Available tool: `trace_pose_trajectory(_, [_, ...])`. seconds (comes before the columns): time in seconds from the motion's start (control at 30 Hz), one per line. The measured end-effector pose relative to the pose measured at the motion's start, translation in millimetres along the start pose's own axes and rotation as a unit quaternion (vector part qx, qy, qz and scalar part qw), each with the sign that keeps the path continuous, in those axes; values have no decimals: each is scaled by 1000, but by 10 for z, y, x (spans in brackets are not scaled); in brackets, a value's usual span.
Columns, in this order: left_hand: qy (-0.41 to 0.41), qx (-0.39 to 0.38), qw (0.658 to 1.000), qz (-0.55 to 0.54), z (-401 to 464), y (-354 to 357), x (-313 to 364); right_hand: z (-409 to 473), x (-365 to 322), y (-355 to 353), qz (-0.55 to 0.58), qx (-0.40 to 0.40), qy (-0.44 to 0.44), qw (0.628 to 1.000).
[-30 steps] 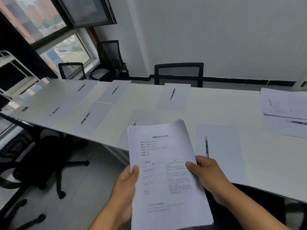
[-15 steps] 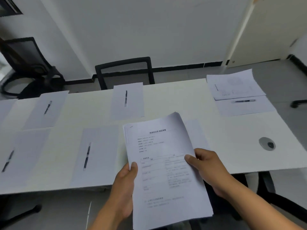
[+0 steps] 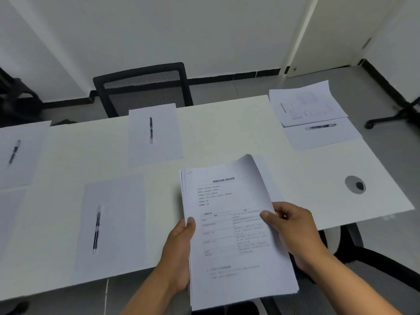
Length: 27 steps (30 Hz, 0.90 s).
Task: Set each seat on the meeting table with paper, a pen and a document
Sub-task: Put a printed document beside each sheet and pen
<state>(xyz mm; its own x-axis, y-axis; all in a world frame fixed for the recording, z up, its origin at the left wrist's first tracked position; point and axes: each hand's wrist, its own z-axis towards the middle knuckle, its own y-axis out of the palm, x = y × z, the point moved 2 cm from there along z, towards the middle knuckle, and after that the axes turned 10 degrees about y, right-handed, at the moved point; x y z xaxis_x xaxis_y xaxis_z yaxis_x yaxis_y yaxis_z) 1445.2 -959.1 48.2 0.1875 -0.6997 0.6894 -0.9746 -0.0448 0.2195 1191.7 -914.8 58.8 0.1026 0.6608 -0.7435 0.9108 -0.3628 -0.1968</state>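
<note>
I hold a stack of printed documents (image 3: 234, 235) over the near edge of the white meeting table (image 3: 227, 133). My left hand (image 3: 179, 253) grips its left edge and my right hand (image 3: 293, 233) grips its right edge, thumb on top. Blank sheets lie at the seats, each with a black pen on it: one near me (image 3: 111, 226) with its pen (image 3: 96, 228), one across the table (image 3: 154, 133), one at the far left (image 3: 20, 153). At the table's right end a sheet with a pen (image 3: 322, 126) also carries a printed document (image 3: 306, 103).
A black mesh chair (image 3: 143, 87) stands at the far side. A round cable grommet (image 3: 355, 184) sits in the tabletop at the right. Chair legs (image 3: 393, 114) show on the floor to the right, and another chair base (image 3: 363, 253) beside me under the table.
The view has swung from the table's left end to its right end. Both hands keep the same hold on the stack.
</note>
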Motion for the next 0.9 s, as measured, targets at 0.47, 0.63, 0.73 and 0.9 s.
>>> trace_pose_trajectory(0.47, [6, 69, 997, 42, 270, 165, -273, 658, 312, -288, -69, 35, 12, 997])
trace_pose_trajectory(0.63, [8, 73, 996, 42, 268, 101, -266, 909, 316, -533, -98, 70, -7, 993])
trace_pose_trajectory(0.73, [17, 80, 996, 42, 266, 17, -231, 1136, 299, -742, -119, 105, -9, 987])
trace_pose_trajectory(0.9, [23, 126, 990, 52, 257, -119, -212, 1498, 247, -1102, -156, 160, 0, 975])
